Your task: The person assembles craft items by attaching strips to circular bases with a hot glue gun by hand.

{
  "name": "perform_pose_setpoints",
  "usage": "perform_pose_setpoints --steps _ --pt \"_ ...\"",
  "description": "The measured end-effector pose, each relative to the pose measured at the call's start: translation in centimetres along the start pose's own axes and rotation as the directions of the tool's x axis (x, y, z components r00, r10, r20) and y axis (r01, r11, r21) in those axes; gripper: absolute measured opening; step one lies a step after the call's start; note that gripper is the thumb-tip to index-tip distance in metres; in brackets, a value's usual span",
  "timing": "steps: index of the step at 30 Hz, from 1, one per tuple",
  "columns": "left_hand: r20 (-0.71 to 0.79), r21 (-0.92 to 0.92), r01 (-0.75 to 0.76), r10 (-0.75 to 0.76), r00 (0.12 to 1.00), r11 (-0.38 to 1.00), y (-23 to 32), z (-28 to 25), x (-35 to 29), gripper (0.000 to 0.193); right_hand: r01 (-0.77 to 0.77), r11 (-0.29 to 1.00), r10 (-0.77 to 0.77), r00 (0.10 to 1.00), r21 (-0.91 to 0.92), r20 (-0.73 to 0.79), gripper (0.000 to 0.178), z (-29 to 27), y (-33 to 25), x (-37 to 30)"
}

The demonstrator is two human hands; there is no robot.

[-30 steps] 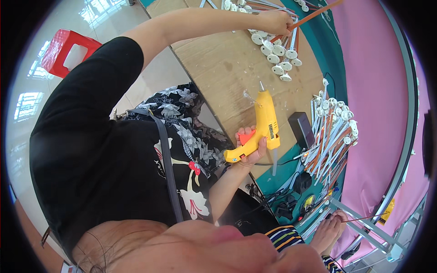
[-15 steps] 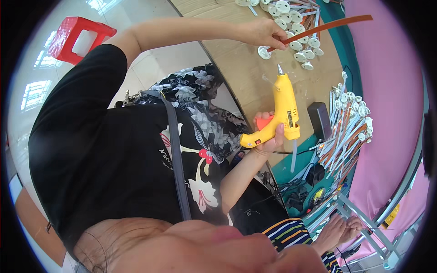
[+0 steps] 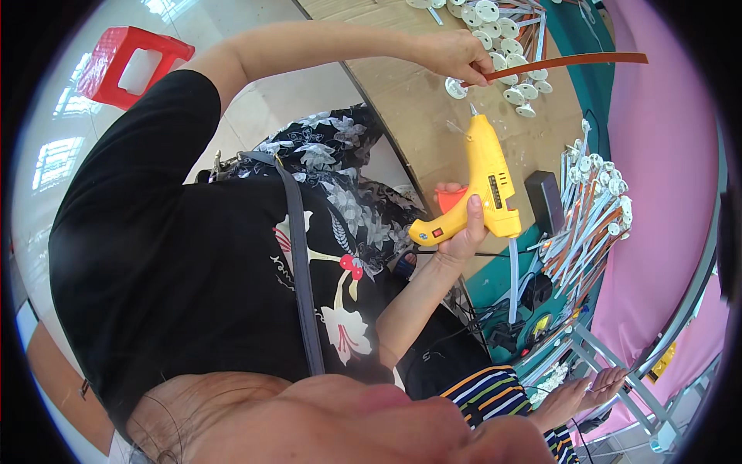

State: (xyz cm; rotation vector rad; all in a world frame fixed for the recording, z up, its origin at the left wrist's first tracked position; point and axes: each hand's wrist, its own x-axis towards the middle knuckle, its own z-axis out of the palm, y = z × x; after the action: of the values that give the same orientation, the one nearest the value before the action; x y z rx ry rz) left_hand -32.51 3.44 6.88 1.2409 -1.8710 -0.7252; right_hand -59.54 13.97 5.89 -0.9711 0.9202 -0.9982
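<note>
The left hand [image 3: 456, 56] pinches a thin brown strip [image 3: 572, 64] up above the brown table top [image 3: 394, 108]. A round white disc [image 3: 454, 90] is at the strip's near end. The right hand [image 3: 464, 241] is wrapped around a yellow glue gun [image 3: 488, 166], and its tip points up just beside the disc. A clear glue stick [image 3: 513, 282] pokes out of its back. More strips with white discs [image 3: 583, 213] lie in a pile near the black box [image 3: 544, 201].
</note>
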Motion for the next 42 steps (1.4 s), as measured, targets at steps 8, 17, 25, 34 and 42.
perform_pose_setpoints --steps 8,17,25,34,42 --pt "0.065 0.051 -0.045 0.041 0.997 0.998 0.5 -0.4 0.9 0.018 0.044 0.992 -0.048 0.998 -0.116 -0.038 0.030 2.1 -0.7 0.0" --pt "-0.060 0.046 -0.160 0.162 0.985 0.986 1.4 -0.9 2.8 0.019 0.081 0.982 -0.086 0.996 -0.170 -0.021 0.032 2.6 -0.8 0.5" --pt "-0.056 0.117 -0.177 0.184 0.981 0.977 2.2 -1.1 2.2 0.017 0.147 0.972 -0.154 0.988 -0.186 -0.026 0.038 4.2 -1.0 0.7" --pt "-0.091 0.130 -0.134 0.146 0.985 0.983 1.1 -1.3 1.4 0.018 0.102 0.969 -0.113 0.993 -0.223 -0.035 0.035 4.5 -0.6 1.6" --pt "-0.085 0.097 -0.130 0.138 0.987 0.987 1.9 -0.8 1.8 0.016 0.060 0.963 -0.092 0.990 -0.262 -0.111 0.032 5.0 -2.0 1.1"
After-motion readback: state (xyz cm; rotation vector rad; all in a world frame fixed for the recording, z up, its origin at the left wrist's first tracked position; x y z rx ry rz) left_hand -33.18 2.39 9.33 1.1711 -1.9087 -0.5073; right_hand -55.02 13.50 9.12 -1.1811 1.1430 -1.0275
